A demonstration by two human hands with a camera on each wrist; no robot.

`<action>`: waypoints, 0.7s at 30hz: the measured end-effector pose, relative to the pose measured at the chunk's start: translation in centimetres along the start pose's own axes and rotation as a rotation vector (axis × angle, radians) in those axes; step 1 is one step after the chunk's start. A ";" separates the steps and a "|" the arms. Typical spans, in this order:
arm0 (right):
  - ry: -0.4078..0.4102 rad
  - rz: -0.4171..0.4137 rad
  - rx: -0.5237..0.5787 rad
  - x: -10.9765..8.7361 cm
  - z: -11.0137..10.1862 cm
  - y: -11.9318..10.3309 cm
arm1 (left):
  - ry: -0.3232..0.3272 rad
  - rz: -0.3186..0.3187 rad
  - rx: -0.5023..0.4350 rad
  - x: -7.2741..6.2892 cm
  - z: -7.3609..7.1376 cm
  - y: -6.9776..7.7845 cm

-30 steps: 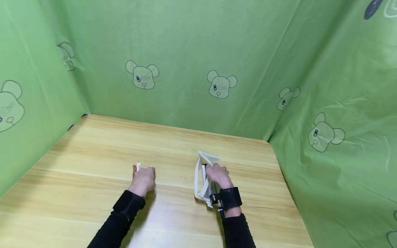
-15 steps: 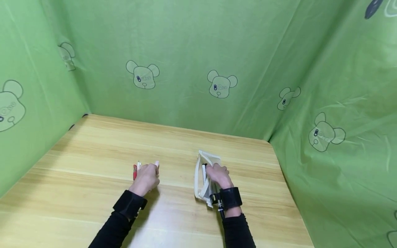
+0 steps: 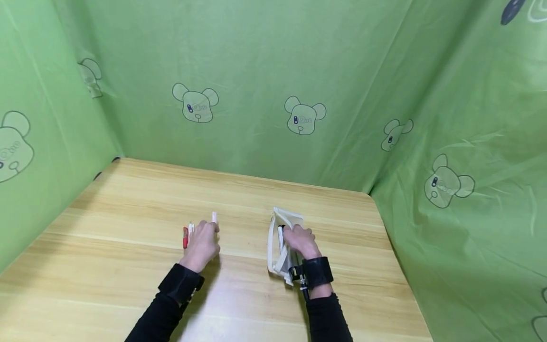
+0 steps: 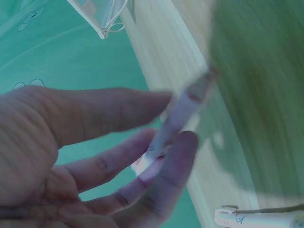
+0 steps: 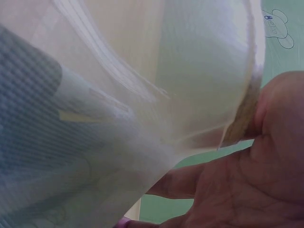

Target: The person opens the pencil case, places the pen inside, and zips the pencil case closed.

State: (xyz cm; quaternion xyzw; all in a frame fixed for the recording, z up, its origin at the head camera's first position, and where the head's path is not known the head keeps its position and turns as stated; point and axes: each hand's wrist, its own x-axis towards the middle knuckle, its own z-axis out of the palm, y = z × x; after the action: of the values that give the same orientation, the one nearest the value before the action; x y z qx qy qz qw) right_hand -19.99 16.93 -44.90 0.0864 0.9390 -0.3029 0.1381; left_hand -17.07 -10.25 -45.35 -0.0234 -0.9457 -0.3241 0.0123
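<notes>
Pinkish pen (image 4: 178, 114), its markings blurred, is pinched by left hand (image 3: 201, 245) while right hand (image 3: 302, 241) grips pouch (image 5: 118, 147).

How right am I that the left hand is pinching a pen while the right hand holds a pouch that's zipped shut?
One thing is off: the pouch isn't zipped shut; its mouth gapes open, as the head view shows. The rest stands: the left hand is pinching a pen while the right hand holds the pouch.
</notes>
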 end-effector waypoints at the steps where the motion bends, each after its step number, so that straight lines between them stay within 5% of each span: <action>1: 0.000 0.002 0.002 0.0 0.0 0.0 | 0.012 -0.001 -0.016 0.0 0.0 0.0; 10: 0.003 0.008 -0.011 -0.1 0.0 -0.2 | 0.139 0.025 -0.083 0.3 0.4 0.7; 21: -0.006 0.000 -0.008 0.1 0.0 -0.1 | 0.108 0.008 -0.124 0.3 1.3 2.3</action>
State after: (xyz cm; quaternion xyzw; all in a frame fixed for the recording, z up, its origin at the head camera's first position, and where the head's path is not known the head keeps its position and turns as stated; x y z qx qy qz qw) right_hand -20.08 16.85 -44.87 0.0851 0.9397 -0.2995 0.1413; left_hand -17.24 -7.66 -44.99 -0.0102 -0.9216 -0.3829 0.0628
